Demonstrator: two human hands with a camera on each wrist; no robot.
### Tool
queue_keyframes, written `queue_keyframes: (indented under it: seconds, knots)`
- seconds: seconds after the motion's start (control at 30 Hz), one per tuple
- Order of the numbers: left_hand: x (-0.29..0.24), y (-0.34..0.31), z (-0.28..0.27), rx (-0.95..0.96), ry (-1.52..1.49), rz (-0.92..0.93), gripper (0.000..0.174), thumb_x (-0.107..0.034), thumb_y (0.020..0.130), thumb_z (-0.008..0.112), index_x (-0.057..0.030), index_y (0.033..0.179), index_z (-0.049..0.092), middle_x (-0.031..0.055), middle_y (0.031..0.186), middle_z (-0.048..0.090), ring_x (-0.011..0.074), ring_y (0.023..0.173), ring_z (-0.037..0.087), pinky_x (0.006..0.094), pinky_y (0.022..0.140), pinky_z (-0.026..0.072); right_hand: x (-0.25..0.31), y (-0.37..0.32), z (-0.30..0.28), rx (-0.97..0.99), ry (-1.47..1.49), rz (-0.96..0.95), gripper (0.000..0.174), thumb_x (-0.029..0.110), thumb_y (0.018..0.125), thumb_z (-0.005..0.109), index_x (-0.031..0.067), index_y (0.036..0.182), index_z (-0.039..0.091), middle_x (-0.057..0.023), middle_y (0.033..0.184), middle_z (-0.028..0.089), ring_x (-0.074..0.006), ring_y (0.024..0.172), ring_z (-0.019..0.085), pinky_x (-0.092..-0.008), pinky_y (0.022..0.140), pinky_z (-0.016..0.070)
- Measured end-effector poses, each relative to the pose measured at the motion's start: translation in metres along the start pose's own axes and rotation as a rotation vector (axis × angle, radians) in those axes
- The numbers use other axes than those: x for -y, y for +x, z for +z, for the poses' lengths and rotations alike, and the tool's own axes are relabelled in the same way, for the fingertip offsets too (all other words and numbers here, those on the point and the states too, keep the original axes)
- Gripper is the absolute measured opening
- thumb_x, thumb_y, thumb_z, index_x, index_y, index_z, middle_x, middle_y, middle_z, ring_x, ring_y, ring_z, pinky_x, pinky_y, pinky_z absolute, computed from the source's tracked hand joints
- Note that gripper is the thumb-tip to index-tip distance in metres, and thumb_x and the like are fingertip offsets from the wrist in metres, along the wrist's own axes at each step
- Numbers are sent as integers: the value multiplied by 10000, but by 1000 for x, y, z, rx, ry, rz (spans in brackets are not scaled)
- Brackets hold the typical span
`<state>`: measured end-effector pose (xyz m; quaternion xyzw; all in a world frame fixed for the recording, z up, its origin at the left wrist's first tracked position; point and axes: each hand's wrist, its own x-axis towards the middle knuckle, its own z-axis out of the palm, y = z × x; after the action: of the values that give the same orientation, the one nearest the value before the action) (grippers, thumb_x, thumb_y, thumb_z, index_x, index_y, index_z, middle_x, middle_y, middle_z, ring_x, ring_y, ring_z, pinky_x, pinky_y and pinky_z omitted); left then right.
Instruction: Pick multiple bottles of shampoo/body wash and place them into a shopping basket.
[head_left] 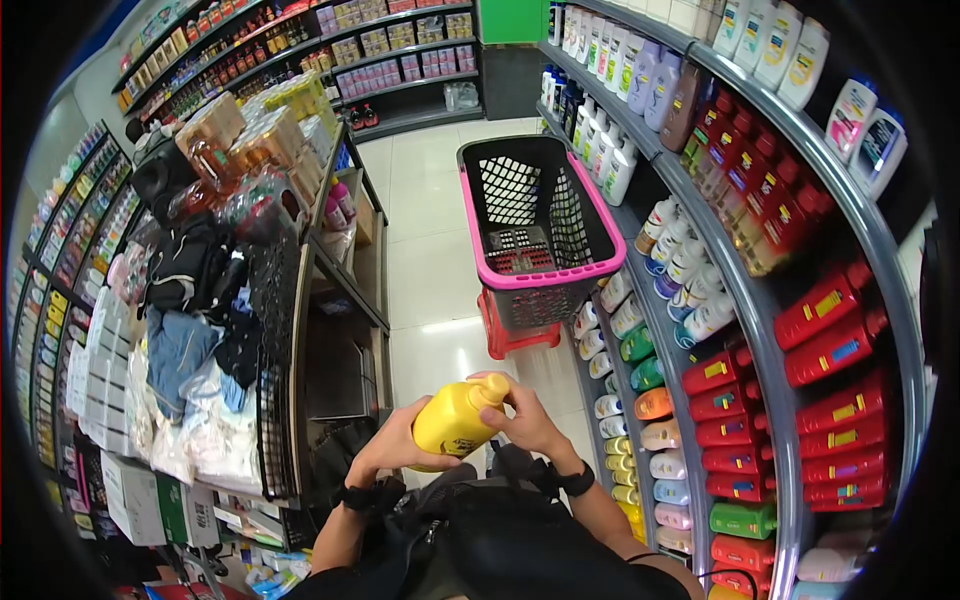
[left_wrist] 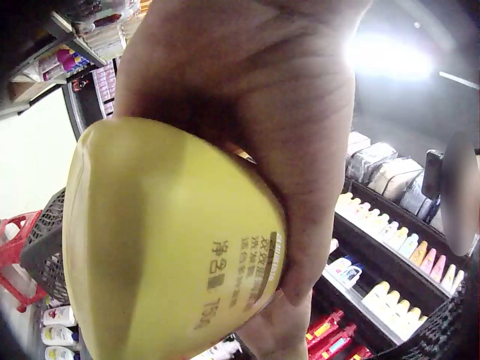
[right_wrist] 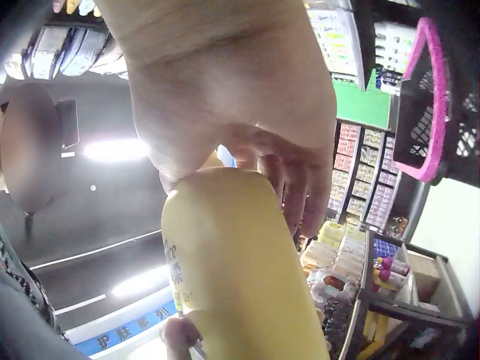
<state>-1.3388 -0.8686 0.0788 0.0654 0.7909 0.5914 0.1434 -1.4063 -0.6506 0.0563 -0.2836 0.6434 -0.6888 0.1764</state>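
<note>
A yellow pump bottle (head_left: 450, 422) is tilted in front of the person's chest, its pump top (head_left: 490, 388) toward the right. My left hand (head_left: 388, 444) grips the bottle's body near its lower end. In the left wrist view, that hand (left_wrist: 285, 97) wraps over the yellow bottle (left_wrist: 172, 232), whose base and printed label face the camera. At the pump end, my right hand (head_left: 530, 422) holds the top with its thumb and curled fingers. The right wrist view has this hand (right_wrist: 232, 97) over the shoulder of the bottle (right_wrist: 232, 255), hiding the pump.
A black shopping basket with a pink rim (head_left: 550, 275) stands ahead, with a red wheeled base (head_left: 515, 340) below it. Shelves (head_left: 770, 330) of shampoo and other bottles line the right side. On the left, a display stand (head_left: 268, 420) bears clothes and packs.
</note>
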Motion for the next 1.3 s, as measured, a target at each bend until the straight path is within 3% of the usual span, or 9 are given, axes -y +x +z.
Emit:
queue_keyframes:
  seconds: [0.17,0.37,0.67,0.7,0.9,1.03,1.13,1.3]
  knots:
    - [8,71,-48,-27,-48,-22,782,-275,580,892,-12,1225,537,113,1029,664,190,955,633,321,880,482,1,86,-33,-5,-49,7,457,291,872,671,-3,1201,549,-118,1086,634,-180,1006,611,-324,919,477]
    - [19,161,-111,102,34,-64,778,-279,568,889,-15,1216,548,120,1033,664,206,963,635,331,884,481,-22,161,-63,-89,-68,122,450,255,855,688,17,1209,544,-97,1093,619,-166,1022,600,-327,896,500]
    - [44,307,-247,286,116,129,725,-291,575,865,-25,1180,567,128,979,681,226,906,666,342,846,502,-39,309,-78,-233,-147,232,467,205,849,693,40,1247,515,-70,1156,582,-163,1077,569,-329,896,499]
    - [43,320,-264,302,116,141,722,-289,575,865,-25,1178,567,129,980,681,223,909,666,341,844,502,-39,328,-74,-295,-163,201,468,231,844,704,39,1233,530,-83,1097,619,-153,991,602,-313,841,519]
    - [37,406,-353,410,111,206,698,-282,582,862,-28,1160,567,134,963,685,253,898,673,345,846,505,-39,427,-75,-401,-255,217,474,237,842,705,39,1235,530,-95,1091,622,-153,968,603,-302,807,516]
    - [38,455,-382,471,175,299,695,-274,587,860,-32,1163,557,147,967,684,278,911,673,349,841,510,-42,467,-84,-442,-274,230,468,268,836,704,52,1217,539,-94,1052,642,-173,912,622,-318,785,511]
    - [31,494,-394,571,169,267,741,-265,557,884,-21,1172,552,132,978,675,240,906,663,338,841,508,-40,492,-99,-422,-358,245,493,315,825,709,53,1208,542,-98,993,658,-206,879,644,-328,783,507]
    - [25,577,-386,785,173,393,751,-265,581,864,-61,1216,519,146,1035,662,314,956,649,376,865,502,-50,514,-142,-493,-366,264,545,395,792,726,51,1181,557,-111,934,670,-240,850,660,-340,781,504]
